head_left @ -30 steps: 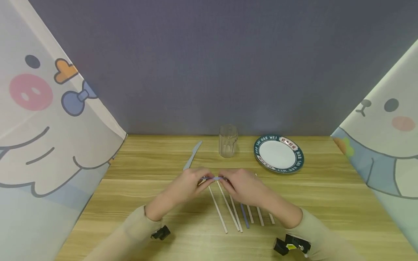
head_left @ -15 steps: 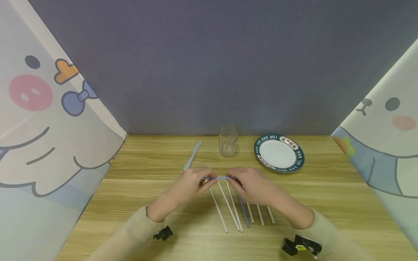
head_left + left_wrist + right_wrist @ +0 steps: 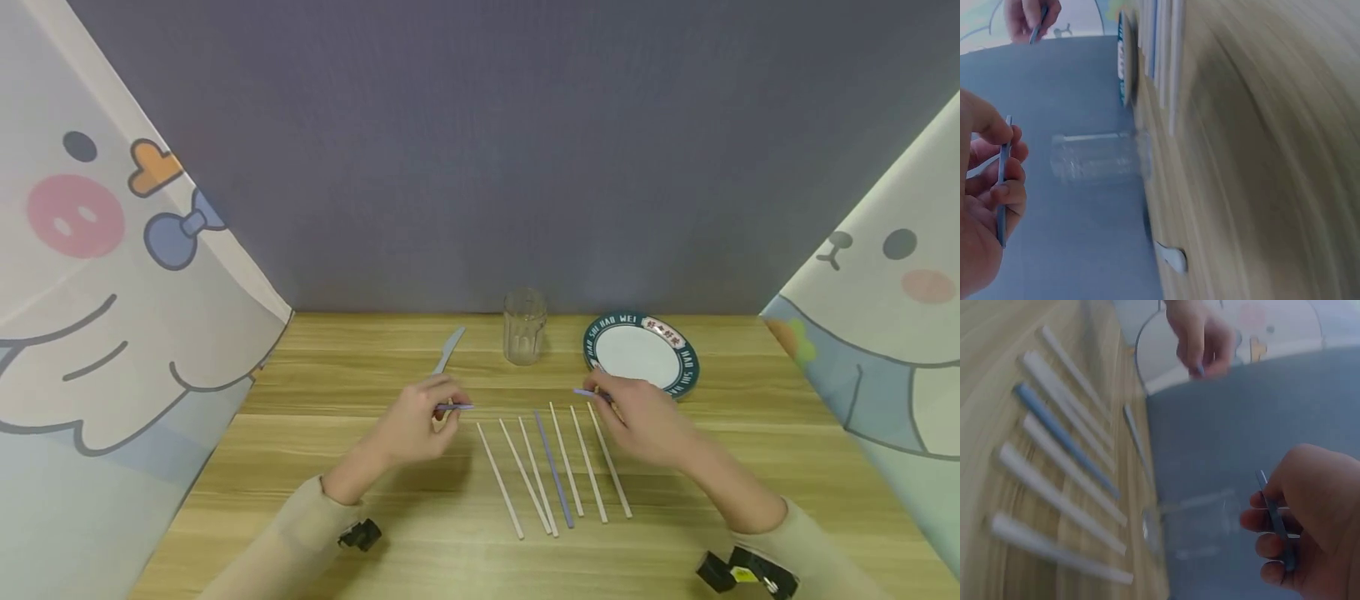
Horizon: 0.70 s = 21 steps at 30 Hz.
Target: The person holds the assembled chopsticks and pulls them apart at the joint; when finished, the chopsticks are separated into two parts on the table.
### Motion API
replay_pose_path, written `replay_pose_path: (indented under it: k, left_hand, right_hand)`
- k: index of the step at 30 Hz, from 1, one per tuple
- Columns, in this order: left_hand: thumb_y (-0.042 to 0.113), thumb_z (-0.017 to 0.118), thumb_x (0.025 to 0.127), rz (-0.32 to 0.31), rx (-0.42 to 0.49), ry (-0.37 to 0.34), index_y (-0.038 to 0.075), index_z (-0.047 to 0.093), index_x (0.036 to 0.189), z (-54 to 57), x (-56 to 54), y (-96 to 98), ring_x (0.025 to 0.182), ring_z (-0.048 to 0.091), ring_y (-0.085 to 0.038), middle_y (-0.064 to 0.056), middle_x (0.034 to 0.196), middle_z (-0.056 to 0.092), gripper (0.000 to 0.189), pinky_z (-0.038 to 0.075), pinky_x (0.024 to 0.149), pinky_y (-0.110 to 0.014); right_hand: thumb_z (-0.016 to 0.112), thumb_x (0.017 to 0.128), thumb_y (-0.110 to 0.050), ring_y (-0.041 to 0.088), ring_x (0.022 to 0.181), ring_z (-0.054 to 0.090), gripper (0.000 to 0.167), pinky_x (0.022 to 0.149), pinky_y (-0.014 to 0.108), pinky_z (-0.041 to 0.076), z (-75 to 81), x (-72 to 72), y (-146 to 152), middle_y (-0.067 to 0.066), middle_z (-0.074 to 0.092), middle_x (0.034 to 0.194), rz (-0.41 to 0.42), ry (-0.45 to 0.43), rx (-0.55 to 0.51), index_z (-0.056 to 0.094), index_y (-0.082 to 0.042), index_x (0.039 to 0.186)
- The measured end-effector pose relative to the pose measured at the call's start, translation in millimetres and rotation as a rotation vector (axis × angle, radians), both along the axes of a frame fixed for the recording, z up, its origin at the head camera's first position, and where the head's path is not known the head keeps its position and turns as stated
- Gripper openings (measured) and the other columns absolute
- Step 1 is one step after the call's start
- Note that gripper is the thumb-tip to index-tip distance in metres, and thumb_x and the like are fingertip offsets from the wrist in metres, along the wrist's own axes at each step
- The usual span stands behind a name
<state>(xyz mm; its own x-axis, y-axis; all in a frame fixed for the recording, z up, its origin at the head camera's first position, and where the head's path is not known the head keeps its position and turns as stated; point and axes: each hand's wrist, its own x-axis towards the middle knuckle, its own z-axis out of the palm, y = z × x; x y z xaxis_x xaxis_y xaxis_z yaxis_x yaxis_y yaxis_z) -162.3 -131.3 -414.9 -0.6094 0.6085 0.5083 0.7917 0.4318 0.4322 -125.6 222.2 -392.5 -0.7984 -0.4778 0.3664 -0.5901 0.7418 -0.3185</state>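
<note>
My left hand [image 3: 416, 423] pinches a short blue straw piece [image 3: 462, 407] between thumb and fingers, just above the table and near the knife. In the left wrist view, this piece [image 3: 1002, 219] lies across the curled fingers. To the right, my right hand [image 3: 651, 418] holds another short blue straw piece [image 3: 581, 392] in front of the plate. The right wrist view shows that piece [image 3: 1277, 519] partly covered by the thumb and fingers. Between and below the hands, several white straws [image 3: 587, 467] and a blue straw [image 3: 553, 467] lie side by side on the table.
A clear glass [image 3: 524, 327] stands near the back wall [image 3: 480, 167]. A plate [image 3: 637, 352] with a green rim sits right of it, partly behind my right hand. A pale knife [image 3: 448, 350] lies behind my left hand on the wooden table [image 3: 300, 450].
My hands were close together with blue straw between them. They have drawn apart, left hand leftward and right hand rightward, each now with a separate piece. The row of straws stays put.
</note>
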Motion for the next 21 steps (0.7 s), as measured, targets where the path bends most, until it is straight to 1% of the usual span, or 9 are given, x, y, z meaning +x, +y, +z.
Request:
replay_pose_path:
  k: [2, 5, 7, 9, 11, 14, 18, 21]
  left_hand:
    - [-0.006, 0.068, 0.085, 0.014, 0.004, -0.01, 0.004, 0.075, 0.095, -2.5, -1.7, -4.1, 0.07, 0.059, -0.007, -0.005, 0.095, 0.073, 0.016, 0.052, 0.057, -0.016]
    - [-0.008, 0.07, 0.085, 0.039, 0.002, -0.009, 0.002, 0.076, 0.095, -7.0, -4.7, -9.5, 0.073, 0.065, -0.01, -0.007, 0.094, 0.072, 0.015, 0.058, 0.061, -0.018]
    - [-0.009, 0.072, 0.086, 0.054, -0.01, -0.006, 0.001, 0.078, 0.096, -10.0, -7.2, -12.8, 0.076, 0.07, -0.013, -0.007, 0.093, 0.071, 0.015, 0.061, 0.066, -0.02]
    - [-0.009, 0.074, 0.087, 0.073, -0.034, -0.005, 0.002, 0.079, 0.097, -11.7, -8.8, -15.3, 0.082, 0.072, -0.016, -0.006, 0.092, 0.071, 0.016, 0.064, 0.076, -0.024]
    - [-0.008, 0.076, 0.088, 0.092, -0.069, -0.008, 0.003, 0.081, 0.099, -13.0, -10.3, -17.4, 0.087, 0.073, -0.018, -0.005, 0.093, 0.072, 0.016, 0.065, 0.081, -0.027]
    - [-0.004, 0.077, 0.09, 0.118, -0.139, -0.018, 0.006, 0.082, 0.102, -13.5, -11.2, -20.0, 0.092, 0.07, -0.018, -0.003, 0.095, 0.073, 0.016, 0.064, 0.082, -0.029]
    - [0.001, 0.079, 0.092, 0.136, -0.217, -0.026, 0.008, 0.084, 0.103, -17.0, -13.3, -22.6, 0.095, 0.069, -0.019, -0.003, 0.098, 0.076, 0.014, 0.064, 0.085, -0.032]
    - [0.002, 0.081, 0.092, 0.144, -0.239, -0.035, 0.007, 0.084, 0.102, -21.8, -15.2, -23.7, 0.096, 0.072, -0.021, -0.005, 0.1, 0.075, 0.012, 0.065, 0.088, -0.033]
  right_hand:
    - [0.069, 0.095, 0.003, -0.004, 0.062, 0.038, 0.018, 0.054, 0.018, 0.036, -6.3, -1.3, 14.1, -0.012, 0.052, 0.076, -0.002, 0.053, -0.022, 0.065, -0.015, 0.099]
    - [0.076, 0.088, 0.007, -0.001, 0.07, 0.051, 0.023, 0.059, 0.02, 0.049, -16.7, -3.4, 34.7, -0.009, 0.059, 0.085, -0.019, 0.11, -0.041, 0.068, -0.014, 0.095]
    - [0.08, 0.085, 0.007, 0.002, 0.075, 0.059, 0.023, 0.063, 0.023, 0.056, -23.2, -4.5, 47.0, -0.008, 0.063, 0.089, -0.039, 0.129, -0.035, 0.071, -0.012, 0.094]
    - [0.084, 0.081, 0.006, 0.008, 0.078, 0.066, 0.023, 0.068, 0.028, 0.061, -29.1, -5.4, 57.6, -0.007, 0.067, 0.09, -0.064, 0.144, -0.028, 0.074, -0.011, 0.093]
    - [0.087, 0.08, 0.004, 0.012, 0.079, 0.068, 0.022, 0.069, 0.032, 0.062, -34.6, -6.0, 67.0, -0.007, 0.069, 0.089, -0.086, 0.148, -0.013, 0.077, -0.011, 0.092]
    - [0.089, 0.078, 0.002, 0.015, 0.079, 0.068, 0.022, 0.07, 0.035, 0.061, -41.8, -7.3, 78.4, -0.007, 0.071, 0.087, -0.109, 0.138, 0.023, 0.079, -0.013, 0.091]
    - [0.09, 0.079, -0.003, 0.011, 0.075, 0.064, 0.018, 0.064, 0.03, 0.056, -49.8, -8.1, 88.2, -0.007, 0.072, 0.084, -0.121, 0.102, 0.074, 0.081, -0.014, 0.09]
    - [0.09, 0.082, -0.006, 0.005, 0.071, 0.059, 0.015, 0.061, 0.025, 0.051, -54.0, -8.0, 92.2, -0.008, 0.071, 0.081, -0.119, 0.072, 0.086, 0.081, -0.015, 0.09]
